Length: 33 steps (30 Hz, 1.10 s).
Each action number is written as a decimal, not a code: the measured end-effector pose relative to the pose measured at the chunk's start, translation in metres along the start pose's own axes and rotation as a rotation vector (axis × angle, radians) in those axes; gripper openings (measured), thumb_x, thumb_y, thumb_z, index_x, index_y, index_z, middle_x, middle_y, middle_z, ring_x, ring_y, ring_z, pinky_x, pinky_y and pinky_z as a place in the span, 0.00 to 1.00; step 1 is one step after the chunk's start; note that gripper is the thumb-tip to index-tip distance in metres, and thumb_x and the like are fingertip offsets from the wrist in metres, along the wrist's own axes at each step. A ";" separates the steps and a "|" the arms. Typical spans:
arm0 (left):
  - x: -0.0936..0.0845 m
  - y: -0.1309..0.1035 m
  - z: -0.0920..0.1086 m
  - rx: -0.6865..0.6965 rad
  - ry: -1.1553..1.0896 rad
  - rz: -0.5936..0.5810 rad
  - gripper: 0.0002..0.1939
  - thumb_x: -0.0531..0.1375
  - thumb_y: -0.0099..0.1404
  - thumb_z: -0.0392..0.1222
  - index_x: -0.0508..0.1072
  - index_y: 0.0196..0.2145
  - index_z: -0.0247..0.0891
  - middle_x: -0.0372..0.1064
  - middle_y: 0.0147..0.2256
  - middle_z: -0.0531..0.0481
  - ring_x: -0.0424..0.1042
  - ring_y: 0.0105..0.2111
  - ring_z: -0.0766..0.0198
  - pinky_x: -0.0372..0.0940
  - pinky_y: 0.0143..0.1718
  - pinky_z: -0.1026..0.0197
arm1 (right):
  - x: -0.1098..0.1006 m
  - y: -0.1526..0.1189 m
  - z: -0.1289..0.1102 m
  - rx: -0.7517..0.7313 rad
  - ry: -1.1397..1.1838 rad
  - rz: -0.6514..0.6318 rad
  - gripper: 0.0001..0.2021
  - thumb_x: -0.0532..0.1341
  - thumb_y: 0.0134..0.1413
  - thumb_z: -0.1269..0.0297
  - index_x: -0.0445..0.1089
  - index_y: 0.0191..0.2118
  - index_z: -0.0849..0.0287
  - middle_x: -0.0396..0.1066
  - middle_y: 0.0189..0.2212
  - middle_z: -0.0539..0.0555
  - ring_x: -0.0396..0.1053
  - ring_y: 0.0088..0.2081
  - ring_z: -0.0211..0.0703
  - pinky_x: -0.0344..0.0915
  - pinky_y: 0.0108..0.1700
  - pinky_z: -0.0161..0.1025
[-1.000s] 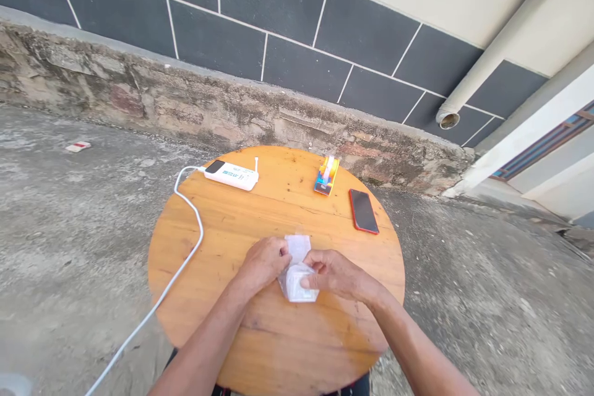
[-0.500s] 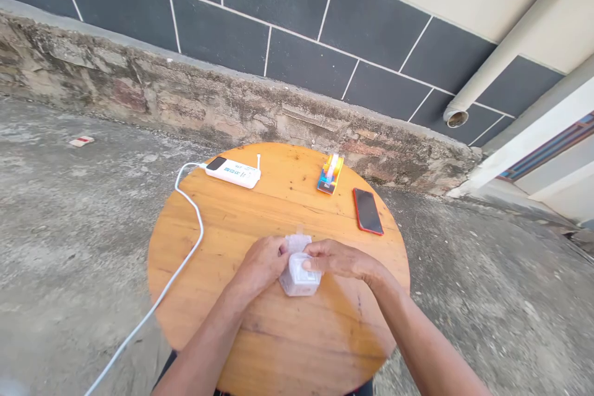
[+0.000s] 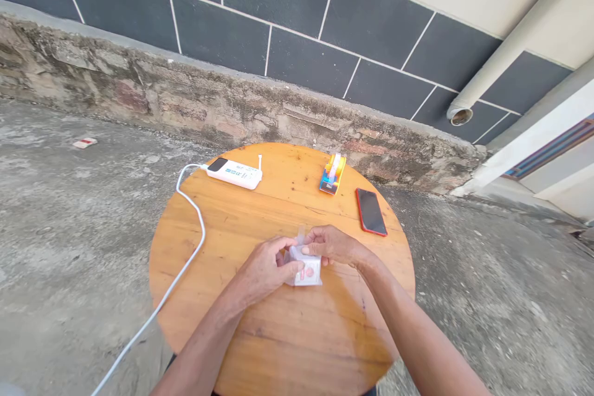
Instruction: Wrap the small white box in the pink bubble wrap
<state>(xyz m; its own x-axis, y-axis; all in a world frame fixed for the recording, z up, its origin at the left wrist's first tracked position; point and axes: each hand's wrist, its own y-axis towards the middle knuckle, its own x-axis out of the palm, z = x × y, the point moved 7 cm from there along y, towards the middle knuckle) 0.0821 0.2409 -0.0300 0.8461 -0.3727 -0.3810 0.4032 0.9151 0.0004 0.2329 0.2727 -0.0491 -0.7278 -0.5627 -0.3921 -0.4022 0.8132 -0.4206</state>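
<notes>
1. Left hand (image 3: 266,266) closed on the near-left side of a small clear plastic packet (image 3: 306,269), thumb pressed across its face; something pinkish inside, too small to tell.
2. Right hand (image 3: 331,244) pinching the packet's far upper edge, fingertips closed on the flap; packet low over the middle of the round wooden table (image 3: 278,346).
3. Judged mid-way: flap raised, contents not yet out.
4. Farther off: red phone (image 3: 371,211), tape dispenser (image 3: 333,173), white power bank (image 3: 234,172) with white cable (image 3: 185,260).
</notes>
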 end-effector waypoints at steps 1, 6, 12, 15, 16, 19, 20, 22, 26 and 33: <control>0.002 0.001 -0.002 -0.003 -0.012 0.006 0.18 0.59 0.56 0.42 0.74 0.45 0.39 0.70 0.31 0.52 0.66 0.29 0.64 0.59 0.31 0.64 | -0.001 0.002 0.002 0.009 -0.012 0.039 0.18 0.65 0.46 0.51 0.68 0.34 0.61 0.67 0.20 0.48 0.62 0.19 0.34 0.57 0.20 0.29; 0.007 0.006 -0.012 0.011 -0.107 -0.002 0.16 0.56 0.60 0.43 0.74 0.45 0.41 0.72 0.33 0.53 0.68 0.30 0.63 0.60 0.31 0.65 | -0.001 -0.010 0.001 -0.033 -0.083 0.186 0.19 0.54 0.58 0.49 0.65 0.27 0.60 0.63 0.16 0.48 0.61 0.18 0.36 0.57 0.19 0.31; 0.007 0.009 -0.006 0.062 -0.068 -0.007 0.15 0.53 0.63 0.44 0.75 0.44 0.41 0.72 0.33 0.53 0.68 0.32 0.62 0.59 0.32 0.65 | 0.008 -0.050 -0.019 -0.253 -0.282 0.348 0.17 0.53 0.63 0.50 0.70 0.42 0.58 0.71 0.34 0.52 0.67 0.33 0.40 0.60 0.33 0.34; 0.009 0.010 -0.005 0.078 -0.037 -0.021 0.16 0.52 0.64 0.44 0.74 0.46 0.43 0.72 0.36 0.52 0.68 0.34 0.62 0.59 0.33 0.64 | 0.015 -0.058 -0.020 -0.269 -0.403 0.427 0.16 0.57 0.61 0.52 0.69 0.49 0.55 0.71 0.37 0.52 0.66 0.34 0.40 0.58 0.33 0.34; 0.009 0.010 -0.005 0.079 -0.006 -0.014 0.16 0.52 0.64 0.44 0.74 0.46 0.42 0.71 0.35 0.51 0.67 0.34 0.62 0.59 0.33 0.64 | 0.017 -0.059 -0.020 -0.261 -0.428 0.441 0.16 0.56 0.61 0.52 0.69 0.48 0.56 0.71 0.36 0.52 0.65 0.32 0.40 0.56 0.32 0.34; 0.008 0.010 -0.006 0.092 0.121 0.000 0.16 0.50 0.65 0.45 0.77 0.36 0.40 0.67 0.30 0.50 0.65 0.31 0.62 0.57 0.32 0.63 | 0.024 -0.061 -0.015 -0.214 -0.459 0.465 0.16 0.54 0.63 0.51 0.71 0.43 0.58 0.70 0.31 0.51 0.64 0.29 0.39 0.53 0.29 0.33; 0.009 0.009 -0.006 0.101 0.153 -0.011 0.16 0.50 0.65 0.45 0.76 0.31 0.39 0.66 0.29 0.51 0.65 0.31 0.63 0.56 0.31 0.63 | 0.027 -0.063 -0.014 -0.198 -0.463 0.469 0.16 0.54 0.63 0.51 0.71 0.40 0.58 0.70 0.29 0.50 0.64 0.28 0.39 0.52 0.29 0.33; 0.011 0.007 -0.005 0.117 0.180 -0.052 0.16 0.51 0.65 0.44 0.75 0.26 0.39 0.64 0.27 0.52 0.64 0.30 0.64 0.55 0.31 0.63 | 0.033 -0.068 -0.012 -0.176 -0.470 0.474 0.17 0.53 0.63 0.50 0.70 0.38 0.58 0.69 0.28 0.50 0.64 0.27 0.39 0.52 0.28 0.34; 0.014 0.003 -0.003 0.110 0.170 -0.124 0.15 0.52 0.63 0.44 0.75 0.26 0.38 0.65 0.28 0.52 0.64 0.29 0.65 0.55 0.29 0.64 | 0.046 -0.083 -0.009 -0.132 -0.538 0.541 0.18 0.50 0.65 0.50 0.69 0.42 0.58 0.70 0.31 0.53 0.67 0.31 0.43 0.57 0.31 0.36; 0.014 0.000 -0.002 0.108 0.178 -0.128 0.16 0.51 0.63 0.45 0.75 0.28 0.37 0.68 0.29 0.51 0.64 0.29 0.64 0.56 0.30 0.64 | 0.064 -0.103 -0.010 -0.359 -0.663 0.756 0.21 0.57 0.60 0.60 0.57 0.58 0.57 0.62 0.52 0.59 0.60 0.51 0.54 0.58 0.50 0.48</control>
<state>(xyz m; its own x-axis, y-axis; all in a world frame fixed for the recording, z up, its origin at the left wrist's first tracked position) 0.0937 0.2362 -0.0373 0.7151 -0.4426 -0.5411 0.5459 0.8370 0.0368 0.2216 0.1544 -0.0227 -0.4526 0.2257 -0.8627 -0.1916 0.9202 0.3413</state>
